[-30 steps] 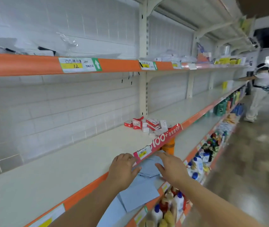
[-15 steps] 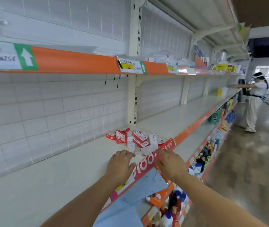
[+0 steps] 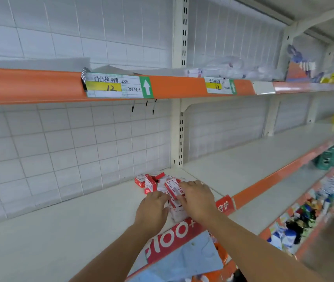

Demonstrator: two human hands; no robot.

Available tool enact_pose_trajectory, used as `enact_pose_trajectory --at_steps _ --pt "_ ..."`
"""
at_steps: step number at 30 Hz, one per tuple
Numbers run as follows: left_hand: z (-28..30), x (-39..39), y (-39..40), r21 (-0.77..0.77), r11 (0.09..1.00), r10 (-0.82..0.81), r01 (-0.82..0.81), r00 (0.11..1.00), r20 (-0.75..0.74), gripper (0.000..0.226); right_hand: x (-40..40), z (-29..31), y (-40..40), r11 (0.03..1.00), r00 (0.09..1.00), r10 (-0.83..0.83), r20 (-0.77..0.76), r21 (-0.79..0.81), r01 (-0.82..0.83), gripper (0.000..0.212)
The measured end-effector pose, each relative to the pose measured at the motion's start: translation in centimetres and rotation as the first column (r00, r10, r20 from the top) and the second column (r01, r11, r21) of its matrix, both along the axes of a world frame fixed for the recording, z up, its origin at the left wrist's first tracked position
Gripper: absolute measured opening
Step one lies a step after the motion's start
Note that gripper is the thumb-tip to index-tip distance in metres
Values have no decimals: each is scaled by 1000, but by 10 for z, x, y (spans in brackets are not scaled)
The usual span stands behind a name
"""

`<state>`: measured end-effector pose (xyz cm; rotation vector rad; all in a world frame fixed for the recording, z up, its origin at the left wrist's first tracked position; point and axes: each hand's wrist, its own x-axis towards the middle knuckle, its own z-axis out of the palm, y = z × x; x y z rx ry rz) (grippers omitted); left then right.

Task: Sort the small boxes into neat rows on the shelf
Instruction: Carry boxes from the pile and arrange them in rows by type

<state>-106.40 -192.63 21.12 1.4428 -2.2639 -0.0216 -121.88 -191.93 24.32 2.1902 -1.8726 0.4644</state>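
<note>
Shop aisle, white tiled back wall, tiered metal shelving with orange front strips running from left of frame to far right.

Item 1: shelf (image 3: 60, 231), cream-coloured, filling the lower left and centre of frame; bare across most of its surface.

Item 2: small boxes (image 3: 152, 181), red and white, in a loose jumbled pile at centre frame, close to the white slotted upright (image 3: 180, 127). Some stand on end, some lie flat or tilted; no rows formed.

Item 3: left hand (image 3: 152, 211), lower centre, back of hand upward, fingers curled down at the near edge of the pile. Whether it holds a box cannot be told.

Item 4: right hand (image 3: 197, 197), just right of the left hand, fingers bent over the pile, fingertips on a tilted red-and-white box (image 3: 174, 189) at the top of the heap. Thumb side hidden; a true grip cannot be confirmed.

Item 5: red promotional strip (image 3: 182, 231) with white "100+" lettering, on the shelf's front edge below the hands.

Item 6: price label (image 3: 114, 87), upper centre, on the orange edge of the shelf above; yellow band reading "12", green panel with white arrow. A second similar label (image 3: 220, 86) sits further right.

Item 7: pale blue paper sheet (image 3: 182, 261), bottom centre, below the shelf edge.

Item 8: assorted bottles and packets (image 3: 304, 220) on lower shelves, right of frame, blurred.
</note>
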Motion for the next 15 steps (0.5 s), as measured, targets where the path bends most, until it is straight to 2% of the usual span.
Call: enact_pose_trajectory --at_steps 10,15 --pt "-6 -2 -23 -25 999 -32 33 999 6 42 12 -8 -37 995 997 -77 -7 62 77 42" --pt "-8 -4 -34 -73 997 -37 40 998 47 45 12 -5 -44 993 993 -84 80 84 77 35"
